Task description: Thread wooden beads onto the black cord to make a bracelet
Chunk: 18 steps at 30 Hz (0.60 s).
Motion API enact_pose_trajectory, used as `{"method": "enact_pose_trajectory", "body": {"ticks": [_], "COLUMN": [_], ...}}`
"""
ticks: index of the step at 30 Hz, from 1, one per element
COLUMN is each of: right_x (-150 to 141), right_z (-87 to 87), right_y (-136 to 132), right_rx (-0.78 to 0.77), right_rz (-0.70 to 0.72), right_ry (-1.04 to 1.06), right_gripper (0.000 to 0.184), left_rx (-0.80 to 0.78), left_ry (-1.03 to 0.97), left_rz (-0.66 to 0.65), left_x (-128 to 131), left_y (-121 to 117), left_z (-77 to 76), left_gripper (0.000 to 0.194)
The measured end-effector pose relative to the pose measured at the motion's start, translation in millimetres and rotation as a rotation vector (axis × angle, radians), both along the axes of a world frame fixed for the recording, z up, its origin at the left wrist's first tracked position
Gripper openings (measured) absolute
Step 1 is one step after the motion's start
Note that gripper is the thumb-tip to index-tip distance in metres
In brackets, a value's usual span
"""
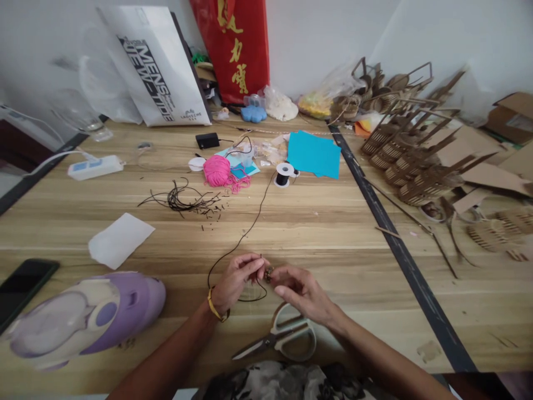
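My left hand [239, 280] is closed in a pinch on a thin black cord [245, 235], whose short end sticks up past the fingertips. From there the cord loops below the hand and runs back to a white spool [282, 181] wound with black. A small bronze-coloured beaded piece [268, 273] sits between the two hands, its details too small to make out. The curled fingertips of my right hand [303, 290] hold its right side, with the thumb apart below. Scissors with pale handles [296, 336] lie just under the right hand, blades pointing left.
Cut black cords [179, 200] and snippets lie beyond my left hand, near pink yarn [217, 170] and blue sheets [313, 154]. A purple-and-white device [120, 311], a phone [27, 286] and white paper [120, 240] are at left. Woven baskets [410, 161] stand at right.
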State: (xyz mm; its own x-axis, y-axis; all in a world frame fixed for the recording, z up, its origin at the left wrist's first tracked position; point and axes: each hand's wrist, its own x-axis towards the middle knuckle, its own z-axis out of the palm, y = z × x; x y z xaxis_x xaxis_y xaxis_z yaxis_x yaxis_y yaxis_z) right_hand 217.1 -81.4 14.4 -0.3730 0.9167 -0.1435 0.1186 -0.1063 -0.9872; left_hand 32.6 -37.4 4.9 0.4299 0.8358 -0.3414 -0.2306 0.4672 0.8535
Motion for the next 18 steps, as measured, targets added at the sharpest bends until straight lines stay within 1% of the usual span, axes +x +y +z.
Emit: {"method": "enact_pose_trajectory", "body": {"ticks": [2, 4, 6, 8, 12, 18], "right_x": [4.4, 6.0, 5.4, 3.5, -0.2, -1.2], "right_z": [4.7, 7.5, 8.6, 8.9, 10.3, 9.3], "right_y": [5.8, 11.4, 15.6, 18.4, 21.9, 24.4], "right_rx": [0.047, 0.074, 0.124, 0.198, 0.308, 0.361], "right_rz": [-0.059, -0.085, -0.072, -0.031, 0.033, -0.003], "right_ry": [-0.042, -0.075, -0.092, -0.105, -0.151, -0.190], "right_gripper": [0.030, 0.029, 0.030, 0.030, 0.023, 0.021], "left_rx": [0.014, 0.035, 0.056, 0.075, 0.105, 0.108], "left_ry": [0.017, 0.049, 0.094, 0.128, 0.149, 0.114], "left_rz": [-0.048, -0.120, -0.198, -0.255, -0.282, -0.294], "left_x": [-1.1, -2.1, -3.1, -4.0, -5.0, -4.8], "left_y": [-0.2, -0.7, -1.2, -1.6, -1.4, -0.4], "left_z": [-0.2, -0.3, -0.2, 0.2, 1.5, 0.8], "left_gripper": [0.028, 0.029, 0.031, 0.033, 0.034, 0.032]}}
